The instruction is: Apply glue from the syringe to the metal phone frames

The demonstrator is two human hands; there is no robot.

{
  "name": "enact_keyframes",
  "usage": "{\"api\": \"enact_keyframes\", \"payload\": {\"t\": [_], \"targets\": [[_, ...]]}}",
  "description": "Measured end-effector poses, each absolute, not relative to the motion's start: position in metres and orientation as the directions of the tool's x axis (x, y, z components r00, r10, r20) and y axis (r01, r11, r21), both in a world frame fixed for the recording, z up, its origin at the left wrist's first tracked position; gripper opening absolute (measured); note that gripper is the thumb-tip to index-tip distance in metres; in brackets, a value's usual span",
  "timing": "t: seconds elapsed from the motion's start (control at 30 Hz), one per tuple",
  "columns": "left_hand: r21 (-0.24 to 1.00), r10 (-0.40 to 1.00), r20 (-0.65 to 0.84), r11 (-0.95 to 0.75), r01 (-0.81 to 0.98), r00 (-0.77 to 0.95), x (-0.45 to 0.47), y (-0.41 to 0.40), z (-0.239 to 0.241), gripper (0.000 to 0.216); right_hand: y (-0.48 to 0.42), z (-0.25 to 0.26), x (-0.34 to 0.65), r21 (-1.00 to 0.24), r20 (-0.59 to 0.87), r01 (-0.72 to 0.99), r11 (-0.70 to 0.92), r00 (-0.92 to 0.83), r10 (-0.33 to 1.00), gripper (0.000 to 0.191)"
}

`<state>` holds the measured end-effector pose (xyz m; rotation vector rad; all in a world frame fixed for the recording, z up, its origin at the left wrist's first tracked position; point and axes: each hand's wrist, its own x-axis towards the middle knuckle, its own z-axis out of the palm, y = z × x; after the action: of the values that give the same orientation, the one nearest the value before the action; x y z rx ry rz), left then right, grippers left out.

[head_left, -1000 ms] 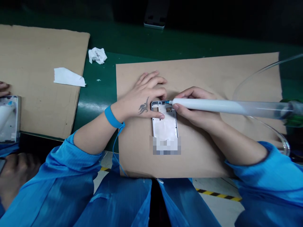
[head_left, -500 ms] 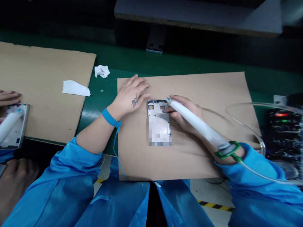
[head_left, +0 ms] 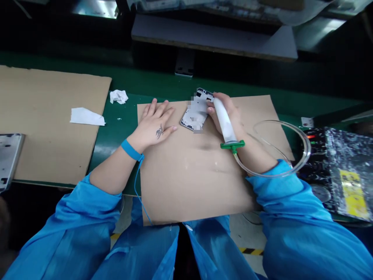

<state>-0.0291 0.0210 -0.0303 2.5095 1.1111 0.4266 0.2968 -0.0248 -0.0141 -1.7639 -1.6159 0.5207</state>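
My left hand (head_left: 155, 123) lies flat on the cardboard sheet (head_left: 186, 194), fingers spread and holding nothing. A blue wrist strap circles that wrist. In my right hand (head_left: 233, 116) is a white dispensing syringe (head_left: 223, 120) with a green cap and a clear hose; its tip is hidden behind the hand. Fingertips of the same hand also touch the right edge of a silver phone frame (head_left: 199, 109). The frame sits askew near the cardboard's back edge, its top pointing away and to the right. Whether it is lifted, I cannot tell.
Left of me another cardboard sheet (head_left: 52, 147) carries a strip of white paper (head_left: 86, 116) and part of another phone frame (head_left: 10, 157). Crumpled tissue (head_left: 118, 96) lies between the sheets. A further phone frame (head_left: 184, 72) is under the shelf (head_left: 212, 37). A dispenser box (head_left: 346, 167) stands right.
The phone frame has moved away from me and turned clockwise, along with my right hand and the syringe. My left hand stays flat. The neighbour's hand and syringe have left view.
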Motion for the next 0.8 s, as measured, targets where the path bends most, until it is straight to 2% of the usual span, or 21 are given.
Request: {"api": "enact_keyframes", "payload": {"t": [0.2, 0.37, 0.47, 0.57, 0.67, 0.73, 0.8], "targets": [[0.389, 0.753, 0.093, -0.63, 0.673, 0.651, -0.029, 0.018, -0.025, 0.103, 0.006, -0.016, 0.307, -0.645, 0.153, 0.763, -0.047, 0.189, 0.97, 0.06], [0.348, 0.765, 0.062, -0.618, 0.705, 0.641, -0.026, 0.013, -0.021, 0.108, 0.062, -0.019, 0.348, -0.539, 0.22, 0.794, -0.282, 0.455, 0.863, 0.058], [0.325, 0.777, 0.023, -0.601, 0.73, 0.63, -0.024, 0.01, -0.018, 0.109, 0.072, -0.008, 0.356, -0.486, 0.279, 0.812, -0.323, 0.495, 0.823, 0.061], [0.318, 0.785, 0.002, -0.588, 0.743, 0.62, -0.022, 0.007, -0.015, 0.099, 0.067, -0.002, 0.334, -0.432, 0.325, 0.876, -0.214, 0.373, 0.869, 0.062], [0.312, 0.788, -0.012, -0.582, 0.751, 0.616, -0.022, 0.006, -0.014, 0.092, 0.073, -0.007, 0.292, -0.384, 0.292, 0.923, 0.018, 0.103, 0.951, 0.064], [0.299, 0.787, -0.012, -0.586, 0.753, 0.617, -0.022, 0.006, -0.013, 0.089, 0.089, -0.014, 0.263, -0.37, 0.278, 0.914, 0.166, -0.061, 0.959, 0.066], [0.278, 0.785, -0.004, -0.594, 0.755, 0.619, -0.023, 0.007, -0.013, 0.088, 0.11, -0.017, 0.242, -0.385, 0.308, 0.904, 0.187, -0.065, 0.949, 0.067]]}}
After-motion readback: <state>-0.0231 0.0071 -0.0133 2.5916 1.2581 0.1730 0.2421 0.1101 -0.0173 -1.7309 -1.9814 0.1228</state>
